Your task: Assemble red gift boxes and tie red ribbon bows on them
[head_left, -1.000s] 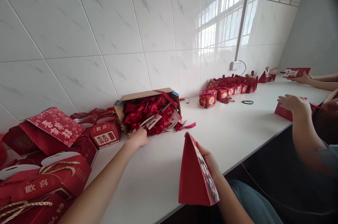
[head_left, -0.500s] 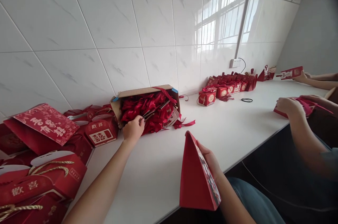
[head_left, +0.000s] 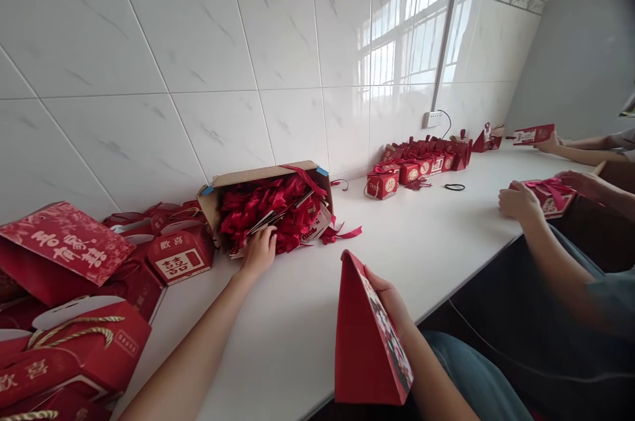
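My left hand is at the front rim of an open cardboard box, its fingers over red ribbons and thin cards. The fingertips are partly lost among the cards, so whether they pinch anything is unclear. On the right, my right hand grips a folded red triangular box by its printed side, holding it upright above the table's front edge. A loose ribbon end hangs out of the cardboard box onto the table.
Red gift boxes are piled at the left. Along the tiled wall stands a group of small red boxes, with a black loop beside them. At the right, a person's hands hold a ribboned box; farther back another hand holds a red one.
My left hand has shifted slightly right and its fingers have spread more over the cards. My right hand still holds the triangular box. The view has turned a little to the right.
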### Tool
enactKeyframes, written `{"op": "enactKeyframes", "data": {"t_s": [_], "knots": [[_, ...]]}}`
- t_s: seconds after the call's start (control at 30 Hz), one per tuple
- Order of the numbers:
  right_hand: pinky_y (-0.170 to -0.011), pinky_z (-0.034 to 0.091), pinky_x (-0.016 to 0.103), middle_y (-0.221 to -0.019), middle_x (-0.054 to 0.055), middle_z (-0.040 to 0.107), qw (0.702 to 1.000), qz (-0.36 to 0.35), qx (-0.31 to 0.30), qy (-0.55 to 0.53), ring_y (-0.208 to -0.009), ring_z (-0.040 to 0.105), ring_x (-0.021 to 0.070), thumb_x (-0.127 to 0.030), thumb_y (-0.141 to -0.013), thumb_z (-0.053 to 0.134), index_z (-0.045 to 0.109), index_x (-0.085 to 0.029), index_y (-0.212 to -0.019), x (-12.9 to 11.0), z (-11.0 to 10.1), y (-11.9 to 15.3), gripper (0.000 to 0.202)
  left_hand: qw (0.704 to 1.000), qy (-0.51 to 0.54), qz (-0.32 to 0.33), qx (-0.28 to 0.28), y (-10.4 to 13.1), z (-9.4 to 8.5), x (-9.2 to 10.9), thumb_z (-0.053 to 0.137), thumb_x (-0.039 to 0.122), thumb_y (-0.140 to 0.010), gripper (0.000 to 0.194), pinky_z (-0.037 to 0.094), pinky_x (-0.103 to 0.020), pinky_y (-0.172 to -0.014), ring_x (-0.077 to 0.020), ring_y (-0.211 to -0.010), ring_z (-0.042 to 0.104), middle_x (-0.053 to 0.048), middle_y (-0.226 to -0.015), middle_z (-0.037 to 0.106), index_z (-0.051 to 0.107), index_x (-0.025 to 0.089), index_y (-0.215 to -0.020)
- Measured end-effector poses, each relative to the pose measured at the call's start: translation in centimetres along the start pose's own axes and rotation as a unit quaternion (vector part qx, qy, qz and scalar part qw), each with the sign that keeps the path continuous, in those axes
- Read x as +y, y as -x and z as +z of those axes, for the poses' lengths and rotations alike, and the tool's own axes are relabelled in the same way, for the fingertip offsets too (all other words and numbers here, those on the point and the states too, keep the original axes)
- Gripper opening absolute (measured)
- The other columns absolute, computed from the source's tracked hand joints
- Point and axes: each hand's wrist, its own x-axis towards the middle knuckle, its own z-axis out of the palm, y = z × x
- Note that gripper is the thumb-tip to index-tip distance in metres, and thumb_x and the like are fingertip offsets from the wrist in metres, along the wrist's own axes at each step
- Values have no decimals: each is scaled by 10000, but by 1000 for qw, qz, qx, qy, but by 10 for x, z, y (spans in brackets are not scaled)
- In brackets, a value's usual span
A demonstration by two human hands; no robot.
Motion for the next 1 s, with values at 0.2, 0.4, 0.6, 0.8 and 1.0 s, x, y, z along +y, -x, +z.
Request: {"op": "enactKeyframes", "data": {"t_s": [0.2, 0.4, 0.6, 0.8, 1.0], "knots": [[-652, 553, 299, -720, 134, 735, 1000, 8, -11, 10, -609, 706, 202, -453, -934, 385, 637, -8, -1040, 0, -2, 0, 522, 998, 31, -49, 29, -2, -10, 13, 405, 267, -869, 330, 390, -424, -981, -278, -1140, 559, -128, -1183, 648, 608, 173, -1112], [-649, 545, 313, -710, 137, 731, 1000, 2, 2, 31, -620, 706, 217, -456, -924, 393, 635, -22, -992, -5, -1, 4, 501, 990, 103, -83, 48, -15, -74, 49, 499, 251, -779, 305, 514, -286, -776, -210, -880, 666, -67, -963, 712, 607, 179, -1055], [-600, 533, 300, -686, 81, 716, 979, -168, 83, 84, -571, 681, 198, -365, -844, 577, 614, -121, -842, -16, 25, 25, 247, 987, 155, -35, -20, 4, -190, 105, 560, 300, -728, 346, 499, -241, -593, -178, -709, 645, -6, -778, 664, 637, 202, -1051], [-542, 488, 243, -601, -39, 618, 885, -422, 82, 179, -509, 589, 135, -382, -722, 728, 556, -191, -711, 8, 53, 46, 257, 979, 133, 84, -131, 69, -224, 160, 526, 403, -819, 189, 502, -250, -617, -197, -767, 636, -20, -810, 667, 595, 228, -842], [-568, 428, 208, -708, -6, 581, 729, -548, 100, 398, -627, 529, 113, -337, -863, 581, 612, -178, -773, 33, 61, 71, 186, 945, 137, 204, -216, 98, -214, 184, 398, 257, -905, 111, 476, -178, -576, -114, -648, 609, 32, -729, 624, 495, 251, -852]]}}
